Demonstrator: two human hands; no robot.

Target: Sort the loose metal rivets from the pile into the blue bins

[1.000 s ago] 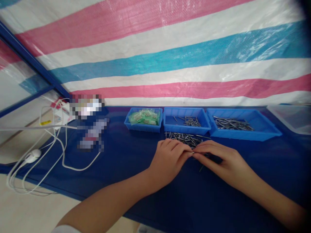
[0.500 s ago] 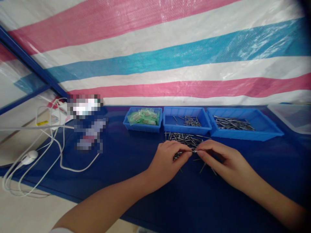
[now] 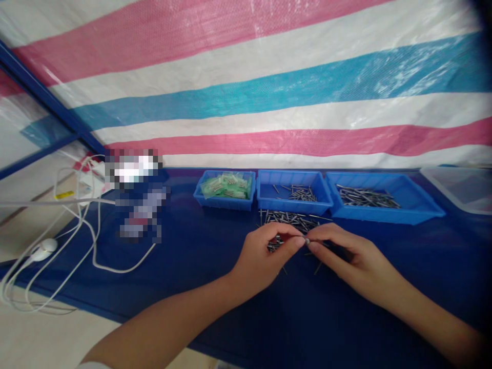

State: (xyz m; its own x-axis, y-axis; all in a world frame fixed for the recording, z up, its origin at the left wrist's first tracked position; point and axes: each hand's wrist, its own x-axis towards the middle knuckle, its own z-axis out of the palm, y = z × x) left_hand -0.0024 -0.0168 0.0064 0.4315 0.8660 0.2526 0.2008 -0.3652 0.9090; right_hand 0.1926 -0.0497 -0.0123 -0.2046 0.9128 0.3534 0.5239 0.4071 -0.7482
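My left hand (image 3: 269, 250) and my right hand (image 3: 348, 259) meet fingertip to fingertip above the blue table. Between their pinched thumbs and forefingers shows a small silvery metal piece (image 3: 306, 241), mostly covered by the fingers. Both hands are closed on it; its exact kind is too small to make out. Behind and under my hands lies a loose pile of thin metal rods (image 3: 288, 219), partly hidden by my left hand. A few single rods stick out towards me from the pile.
Behind the pile stand three blue bins: one with green packets (image 3: 226, 185), one with short metal rods (image 3: 303, 193), one with longer rods (image 3: 367, 197). A clear plastic container (image 3: 461, 189) is at far right. White cables (image 3: 96, 246) and blurred objects lie left.
My fingertips have drawn closer together around the small metal piece, and less of it shows between them. The bins and the pile stay where they were.
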